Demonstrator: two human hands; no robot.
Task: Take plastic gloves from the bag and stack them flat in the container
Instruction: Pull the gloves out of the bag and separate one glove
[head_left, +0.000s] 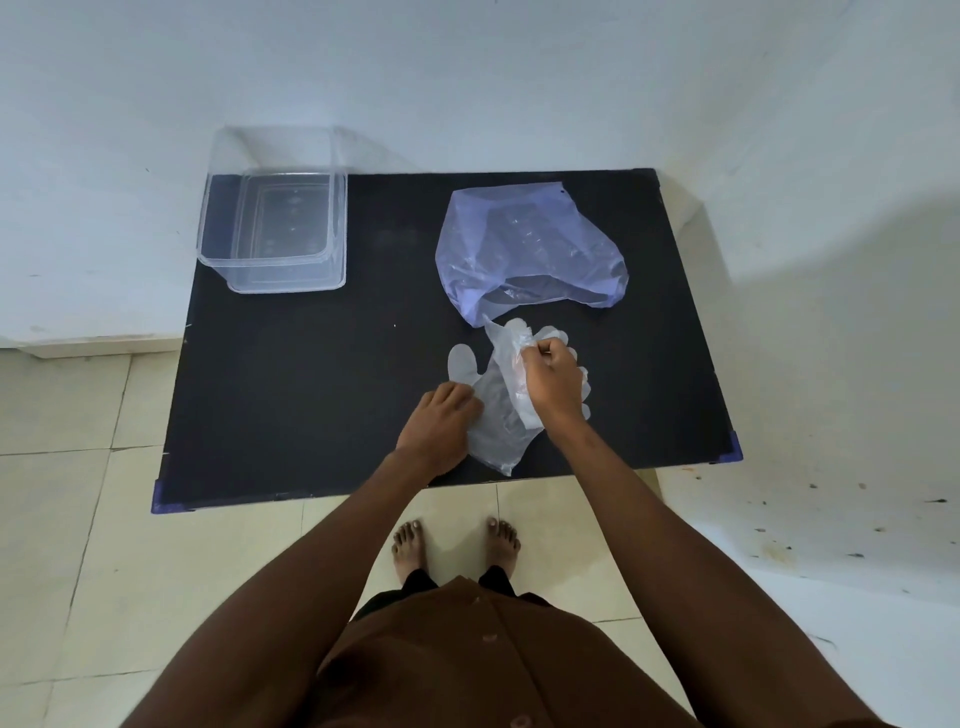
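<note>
Fingers (535, 352) of the right hand (553, 387) pinch a glove (514, 379) up just below the bag (524, 249); the left hand (441, 426) lies flat, seemingly pinning another glove (493, 426) to the worktop (311, 389). Peel slowly, then carry it to the container (275, 234), far left of the bag.

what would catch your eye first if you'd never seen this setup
Two bare hands near the front edge of the black table: the right hand pinches a clear plastic glove while the left hand presses flat on another glove. Behind them lies a bluish plastic bag, mouth toward the person. An empty clear container sits at the far left corner.
</note>
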